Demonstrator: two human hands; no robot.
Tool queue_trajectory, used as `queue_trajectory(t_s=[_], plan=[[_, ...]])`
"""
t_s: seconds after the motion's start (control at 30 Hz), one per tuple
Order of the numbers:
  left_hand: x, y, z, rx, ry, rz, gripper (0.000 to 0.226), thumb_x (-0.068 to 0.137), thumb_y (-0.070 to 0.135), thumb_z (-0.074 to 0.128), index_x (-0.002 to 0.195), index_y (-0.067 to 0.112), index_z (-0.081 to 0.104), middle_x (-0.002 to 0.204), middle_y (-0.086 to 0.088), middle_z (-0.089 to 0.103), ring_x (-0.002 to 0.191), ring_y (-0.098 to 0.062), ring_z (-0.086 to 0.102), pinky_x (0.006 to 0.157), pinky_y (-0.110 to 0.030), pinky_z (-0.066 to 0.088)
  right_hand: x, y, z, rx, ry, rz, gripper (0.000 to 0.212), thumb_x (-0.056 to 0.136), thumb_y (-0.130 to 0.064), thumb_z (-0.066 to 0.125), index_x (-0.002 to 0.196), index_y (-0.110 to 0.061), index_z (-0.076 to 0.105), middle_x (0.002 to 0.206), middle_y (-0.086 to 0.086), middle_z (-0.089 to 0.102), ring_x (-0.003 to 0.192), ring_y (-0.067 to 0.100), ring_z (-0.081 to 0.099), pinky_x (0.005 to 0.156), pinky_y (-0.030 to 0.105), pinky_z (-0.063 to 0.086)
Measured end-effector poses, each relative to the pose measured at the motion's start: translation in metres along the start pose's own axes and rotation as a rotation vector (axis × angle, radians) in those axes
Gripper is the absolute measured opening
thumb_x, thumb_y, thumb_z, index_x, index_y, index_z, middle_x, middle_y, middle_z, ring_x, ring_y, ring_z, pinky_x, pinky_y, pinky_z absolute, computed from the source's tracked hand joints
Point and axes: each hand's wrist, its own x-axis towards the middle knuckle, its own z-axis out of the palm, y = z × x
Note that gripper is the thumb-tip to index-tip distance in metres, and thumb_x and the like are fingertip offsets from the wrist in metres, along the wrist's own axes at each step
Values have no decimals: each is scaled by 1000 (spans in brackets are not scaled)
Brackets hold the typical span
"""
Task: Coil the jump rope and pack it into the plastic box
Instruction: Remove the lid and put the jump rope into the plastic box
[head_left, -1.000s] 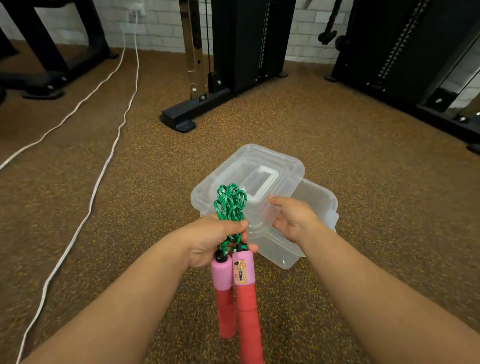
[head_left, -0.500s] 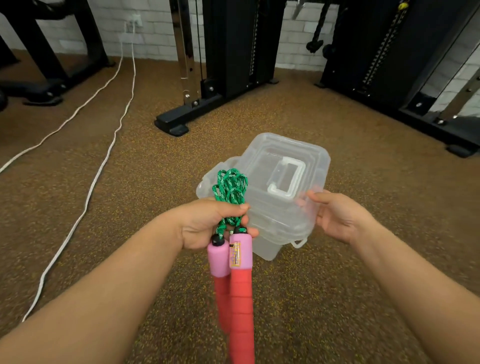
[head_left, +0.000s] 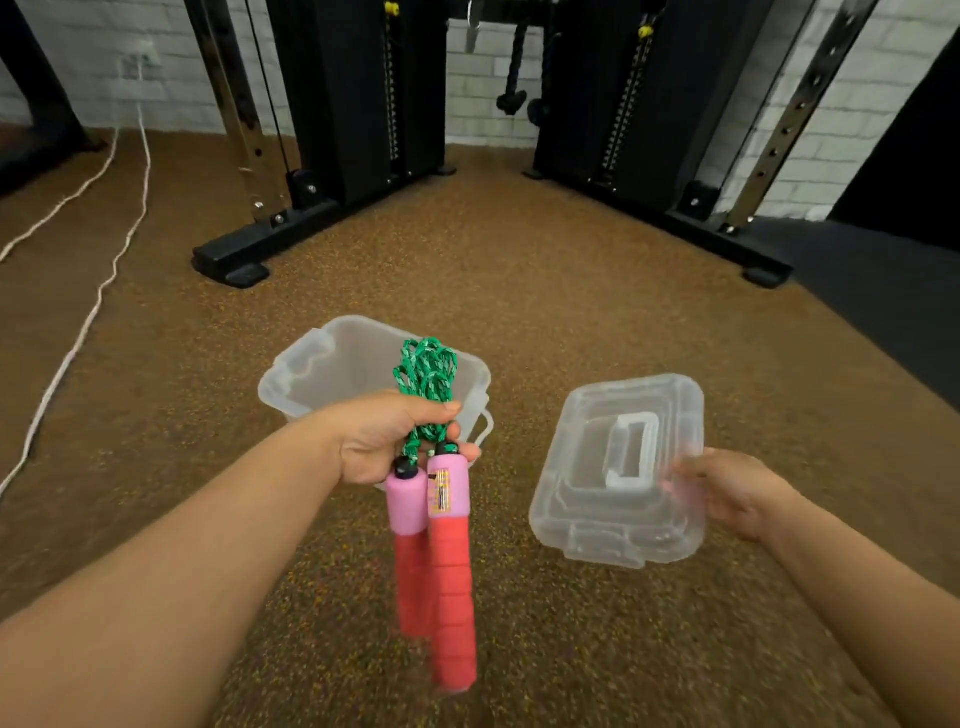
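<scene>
a: where is the rope sitting at this point?

b: the left hand is gripping it. the fingers are closing around the green coil just above the two pink handles; the loops are sticking up past the knuckles and the handles are hanging below the palm. the box is standing open on the floor, directly beyond those fingers.

a: and the right hand?

b: it is pinching the lid at its near right edge, fingertips on the rim, holding it off to the side of the box. the frame is blurring here, so the exact finger placement is unclear.

a: how should the packing step be done?

b: judging from the layout: be keeping the coil pinched so the loops are not springing apart, be lowering the loop end into the box first, then be folding the handles in alongside. they look long against the box, so laying them along its longer side is probably working best. be releasing only once the coil is resting on the bottom.
</scene>
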Motion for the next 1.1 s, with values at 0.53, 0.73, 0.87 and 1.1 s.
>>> queue_trajectory(t_s=[0.53,0.73,0.87,1.1], plan=[[13,-11,-6,-45,20,-27,5,90,9,54,94,9,52,68,-5,57,63,-22,72,64,-31,59,-5,-21,22,-581,291,-353,43,83,-22,62,125,-17,54,109,6,65,94,26,60,76,34,47],[17,-14,-13,-86,67,-15,5,91,8,53,86,8,52,72,-7,56,59,-21,72,61,-32,59,1,-20,33,-437,199,-244,27,82,-15,63,109,-15,63,96,7,68,87,28,66,82,45,55],[17,-14,-17,-94,67,-19,10,92,9,53,82,9,53,71,-6,56,58,-20,71,61,-32,58,4,-7,27,-206,125,-10,22,85,0,60,107,-1,58,94,21,67,80,35,67,62,40,56],[20,-15,-18,-83,50,-19,13,93,10,51,80,9,52,69,-5,56,59,-18,71,57,-28,59,24,40,12,-220,183,130,22,85,8,52,106,9,57,91,26,64,83,39,64,74,52,56]])
